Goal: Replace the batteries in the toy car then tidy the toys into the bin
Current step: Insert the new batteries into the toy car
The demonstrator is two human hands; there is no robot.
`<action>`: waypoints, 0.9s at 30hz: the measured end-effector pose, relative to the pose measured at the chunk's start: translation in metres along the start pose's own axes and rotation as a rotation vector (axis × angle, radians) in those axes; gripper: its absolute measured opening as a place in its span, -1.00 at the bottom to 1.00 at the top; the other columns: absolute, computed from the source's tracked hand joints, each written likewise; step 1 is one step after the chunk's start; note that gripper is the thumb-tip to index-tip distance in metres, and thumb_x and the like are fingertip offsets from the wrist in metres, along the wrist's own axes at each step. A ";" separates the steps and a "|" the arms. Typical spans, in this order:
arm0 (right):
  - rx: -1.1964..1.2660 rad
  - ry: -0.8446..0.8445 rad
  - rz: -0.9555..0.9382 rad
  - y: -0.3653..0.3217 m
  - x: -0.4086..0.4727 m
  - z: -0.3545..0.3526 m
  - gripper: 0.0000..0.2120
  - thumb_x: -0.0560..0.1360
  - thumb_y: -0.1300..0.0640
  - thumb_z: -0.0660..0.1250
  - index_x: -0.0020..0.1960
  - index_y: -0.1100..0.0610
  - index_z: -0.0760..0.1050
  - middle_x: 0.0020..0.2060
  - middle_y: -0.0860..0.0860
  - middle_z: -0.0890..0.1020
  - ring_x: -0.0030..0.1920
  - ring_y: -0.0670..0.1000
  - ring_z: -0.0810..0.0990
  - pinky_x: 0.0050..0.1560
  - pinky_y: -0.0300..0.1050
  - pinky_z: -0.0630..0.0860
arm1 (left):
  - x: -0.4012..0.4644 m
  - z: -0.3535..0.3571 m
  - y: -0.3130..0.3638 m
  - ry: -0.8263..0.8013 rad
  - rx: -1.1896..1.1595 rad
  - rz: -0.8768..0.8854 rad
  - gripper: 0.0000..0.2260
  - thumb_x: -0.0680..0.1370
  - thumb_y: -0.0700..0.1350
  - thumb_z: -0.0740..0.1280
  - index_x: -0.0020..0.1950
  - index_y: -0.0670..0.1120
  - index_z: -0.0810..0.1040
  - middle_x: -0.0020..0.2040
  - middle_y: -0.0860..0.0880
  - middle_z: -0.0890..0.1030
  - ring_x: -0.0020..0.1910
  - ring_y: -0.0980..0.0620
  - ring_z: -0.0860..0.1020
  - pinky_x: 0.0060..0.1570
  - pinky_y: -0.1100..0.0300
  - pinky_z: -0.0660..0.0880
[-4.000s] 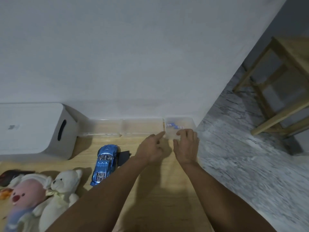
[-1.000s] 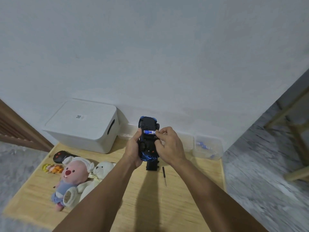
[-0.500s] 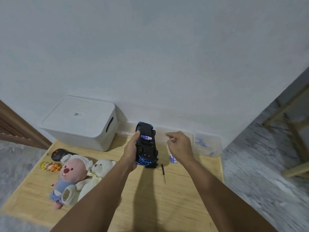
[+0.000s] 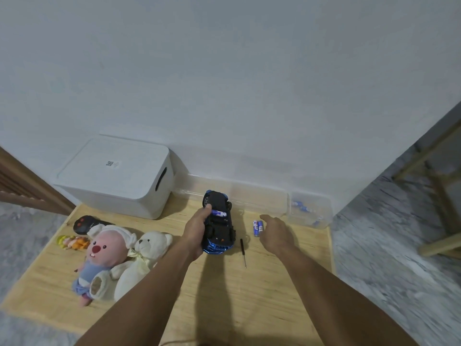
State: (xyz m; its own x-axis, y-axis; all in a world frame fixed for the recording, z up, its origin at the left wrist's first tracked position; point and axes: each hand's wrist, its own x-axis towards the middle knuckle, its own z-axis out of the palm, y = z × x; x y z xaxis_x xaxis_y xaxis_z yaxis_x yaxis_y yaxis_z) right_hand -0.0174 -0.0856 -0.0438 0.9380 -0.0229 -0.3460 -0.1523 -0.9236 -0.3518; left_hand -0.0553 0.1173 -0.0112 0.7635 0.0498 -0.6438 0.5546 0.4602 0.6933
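Far left on the wooden board (image 4: 224,308) lay a dark remote (image 4: 83,224) w/ red buttons and a small orange-yellow figure (image 4: 71,242), both near the pink plush (image 4: 102,258). A white teddy (image 4: 147,260) lay against the plush's right side. None of these were in the bin yet, so tidying hadn't begun by my read. The white bin (image 4: 112,176) sat at the far left against the wall, lid on (it'd need opening before toys go in).

Centre: the left hand (image 4: 195,231) was wrapped round the toy car (image 4: 219,222), which was held belly-up off the board, probably so the battery bay faced the person. One battery w/ a blue label (image 4: 219,213) sat in the bay; thumb rested at the bay's edge. I couldn't tell if a 2nd slot was filled.

Just right of the car a small screwdriver (image 4: 243,250) lay on the board, prob. kept handy for the cover screw. Further right, two loose batteries (image 4: 258,228) lay side by side. The right hand (image 4: 275,232) hovered just beside them, fingers loosely spread, holding nothing, likely going for one.

Far right by the wall stood a clear box (image 4: 310,212) w/ more blue batteries inside.
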 end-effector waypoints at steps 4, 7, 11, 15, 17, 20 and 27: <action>-0.097 -0.064 -0.039 0.000 0.003 0.001 -0.47 0.50 0.21 0.33 0.43 -0.06 0.35 0.23 0.08 0.49 0.17 0.15 0.52 -0.05 -0.08 0.44 | 0.005 0.001 -0.003 -0.007 0.022 0.000 -0.63 0.61 0.07 0.24 0.28 -0.16 0.50 0.07 -0.25 0.67 0.03 -0.29 0.65 0.08 -0.23 0.56; -0.083 -0.040 -0.003 0.002 0.004 0.000 -0.51 0.47 0.27 0.33 0.37 0.01 0.40 0.18 0.08 0.52 0.11 0.14 0.55 -0.09 -0.11 0.42 | 0.008 0.001 -0.004 -0.014 0.032 -0.002 -0.63 0.61 0.08 0.23 0.28 -0.14 0.51 0.08 -0.25 0.67 0.03 -0.28 0.65 0.08 -0.24 0.56; -0.068 0.024 0.056 0.009 0.001 -0.003 -0.60 0.47 0.32 0.28 0.26 0.04 0.46 0.12 0.06 0.59 0.09 0.13 0.57 -0.07 -0.10 0.47 | 0.010 0.002 -0.006 -0.024 0.033 -0.008 -0.64 0.62 0.06 0.22 0.27 -0.16 0.51 0.08 -0.25 0.67 0.03 -0.28 0.65 0.02 -0.19 0.59; 0.042 0.053 0.094 0.011 -0.002 -0.002 -0.66 0.47 0.25 0.34 0.22 0.04 0.47 0.06 0.06 0.62 0.01 0.10 0.57 -0.16 -0.16 0.43 | 0.011 0.003 -0.008 -0.019 0.040 -0.007 -0.65 0.63 0.05 0.20 0.27 -0.17 0.50 0.09 -0.26 0.66 0.04 -0.29 0.64 0.04 -0.19 0.58; 0.102 0.069 0.106 0.009 -0.002 -0.002 -0.68 0.46 0.20 0.38 0.20 0.05 0.48 0.03 0.05 0.62 -0.04 0.07 0.56 -0.17 -0.17 0.44 | 0.012 0.002 -0.010 -0.015 0.045 -0.010 -0.66 0.63 0.04 0.20 0.26 -0.16 0.51 0.09 -0.26 0.66 0.04 -0.29 0.64 0.04 -0.19 0.58; 0.155 0.065 0.104 0.005 -0.003 0.000 -0.73 0.46 0.20 0.40 0.14 0.06 0.51 0.00 0.04 0.63 -0.07 0.05 0.55 -0.17 -0.18 0.43 | 0.012 0.001 -0.011 -0.009 0.059 -0.010 -0.66 0.63 0.05 0.21 0.26 -0.15 0.51 0.09 -0.26 0.66 0.05 -0.30 0.64 0.09 -0.24 0.55; 0.193 0.052 0.087 0.002 -0.005 0.005 -0.85 0.47 0.23 0.36 0.01 0.04 0.58 -0.06 0.03 0.66 -0.11 0.04 0.56 -0.19 -0.19 0.41 | 0.010 -0.002 -0.012 -0.009 0.085 0.018 -0.67 0.64 0.04 0.20 0.26 -0.14 0.51 0.12 -0.25 0.65 0.08 -0.29 0.63 0.13 -0.28 0.52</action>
State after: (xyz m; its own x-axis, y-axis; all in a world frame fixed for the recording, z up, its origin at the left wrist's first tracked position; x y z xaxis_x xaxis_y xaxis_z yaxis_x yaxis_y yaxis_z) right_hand -0.0243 -0.0856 -0.0468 0.9328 -0.1238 -0.3385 -0.2855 -0.8272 -0.4840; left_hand -0.0554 0.1139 -0.0267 0.7765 0.0499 -0.6282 0.5661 0.3828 0.7301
